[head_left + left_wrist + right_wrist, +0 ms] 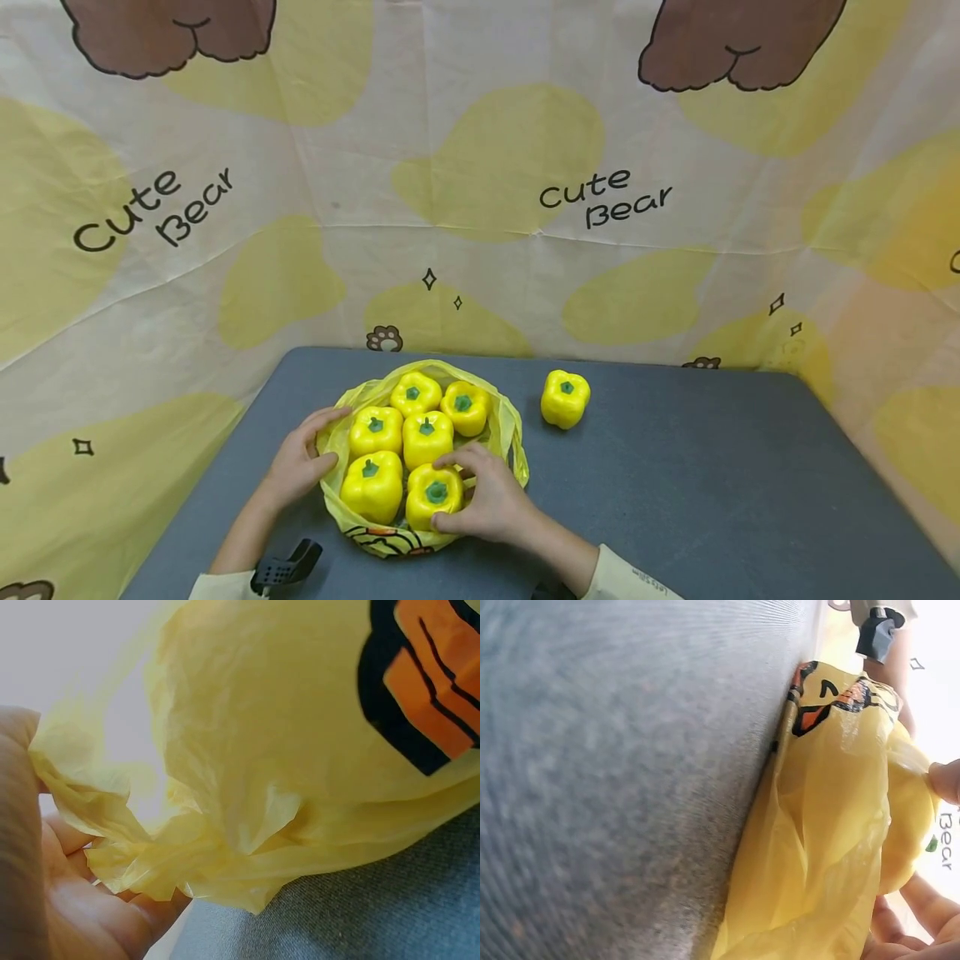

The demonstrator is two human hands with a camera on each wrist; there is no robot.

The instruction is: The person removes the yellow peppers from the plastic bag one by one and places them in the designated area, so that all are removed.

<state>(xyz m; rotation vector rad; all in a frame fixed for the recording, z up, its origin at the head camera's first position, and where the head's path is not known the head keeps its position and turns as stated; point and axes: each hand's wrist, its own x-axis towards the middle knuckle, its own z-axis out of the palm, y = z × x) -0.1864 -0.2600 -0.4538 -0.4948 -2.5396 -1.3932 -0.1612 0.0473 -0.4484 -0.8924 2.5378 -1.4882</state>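
Note:
A yellow plastic bag (517,442) lies spread on the table, its mouth facing up around several yellow bell peppers (372,487) with green stems. My left hand (295,462) holds the left side of the bag's rim; up close in the left wrist view, the crumpled plastic (180,855) passes between its thumb and fingers. At the front right inside the bag, my right hand (495,497) grips a bell pepper (435,492), thumb on its near side and fingers on its far side. The right wrist view shows that pepper (909,825) rising above the bag's edge.
One more bell pepper (566,400) stands outside the bag, to the right near the back of the dark grey table (697,475). A printed cloth (480,167) hangs behind and along the sides. Black devices (288,567) sit at the wrists.

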